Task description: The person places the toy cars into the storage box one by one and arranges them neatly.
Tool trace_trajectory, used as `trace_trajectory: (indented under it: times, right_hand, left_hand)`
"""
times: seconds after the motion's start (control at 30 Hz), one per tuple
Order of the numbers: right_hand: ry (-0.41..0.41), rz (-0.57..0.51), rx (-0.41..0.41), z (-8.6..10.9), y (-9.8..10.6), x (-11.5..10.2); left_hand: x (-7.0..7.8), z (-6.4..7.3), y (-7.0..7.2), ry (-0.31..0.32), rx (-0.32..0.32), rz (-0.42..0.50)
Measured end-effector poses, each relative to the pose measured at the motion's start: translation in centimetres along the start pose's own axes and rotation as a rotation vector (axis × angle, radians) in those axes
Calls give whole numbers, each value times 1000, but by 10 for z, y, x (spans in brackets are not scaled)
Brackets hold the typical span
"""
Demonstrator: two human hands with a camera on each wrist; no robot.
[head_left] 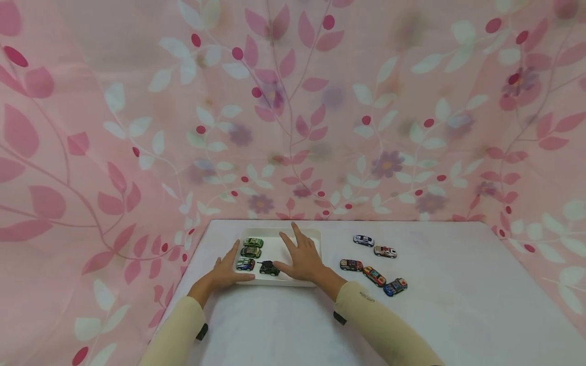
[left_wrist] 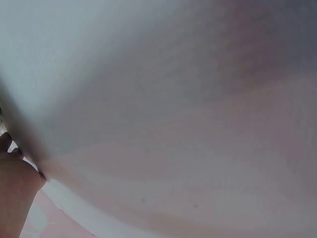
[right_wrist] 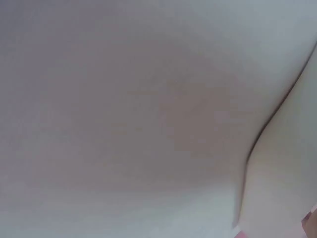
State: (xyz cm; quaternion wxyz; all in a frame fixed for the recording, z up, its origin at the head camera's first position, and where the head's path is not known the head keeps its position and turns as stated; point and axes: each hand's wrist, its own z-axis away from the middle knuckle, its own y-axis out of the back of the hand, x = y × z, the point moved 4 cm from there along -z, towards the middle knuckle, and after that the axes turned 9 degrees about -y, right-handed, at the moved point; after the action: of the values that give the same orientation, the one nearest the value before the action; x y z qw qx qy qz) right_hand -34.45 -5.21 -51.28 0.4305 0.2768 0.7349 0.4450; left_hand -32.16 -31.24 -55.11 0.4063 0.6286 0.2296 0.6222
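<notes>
Pink floral fabric (head_left: 389,127) forms the backdrop, dropping behind a white-covered tabletop (head_left: 274,330). Near the tabletop's far edge sits a shallow white tray (head_left: 284,282), left of centre; the step in hand looks like arranging toy vehicles inside it.

Over the tray's right half, the right hand (head_left: 302,258) has its fingers spread and grips nothing visible. Its thumb reaches the toy tank, though whether it presses or merely overlaps cannot be told. The left hand (head_left: 224,272) lies at the tray's near left corner, fingers fairly straight along the left side, thumb across the near edge. That is a sound brace: light pressure there should stop the tray sliding. Both wrist views show mostly blurred white surface and settle nothing about contact.

Outside, to the right, lie a white-and-blue car (head_left: 363,240), a white-and-red car (head_left: 385,251), a dark patterned car (head_left: 351,265), an orange car (head_left: 374,276) and a blue car (head_left: 396,286). The last three sit nearly end to end, so each is best pinched by its sides.

Within the tray, a bright green car (head_left: 253,242), a camouflage car (head_left: 251,252) and a blue-and-white car (head_left: 245,264) line the left side. Right of the nearest is the dark toy tank (head_left: 269,269). Best to nudge it low on the hull, minding the thin barrel pointing left.
</notes>
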Motion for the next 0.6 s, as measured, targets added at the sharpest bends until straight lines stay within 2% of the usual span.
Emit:
trace_trajectory:
  times: [0.2, 0.4, 0.6]
  right_hand:
    - [-2, 41, 4, 1, -3, 11]
    - [-18, 71, 3, 1, 1, 18]
    - [-73, 122, -27, 3, 5, 32]
  left_hand:
    - [-2, -1, 0, -16, -19, -28]
    - [1, -1, 2, -9, -15, 6]
    - [0, 0, -1, -17, -5, -1]
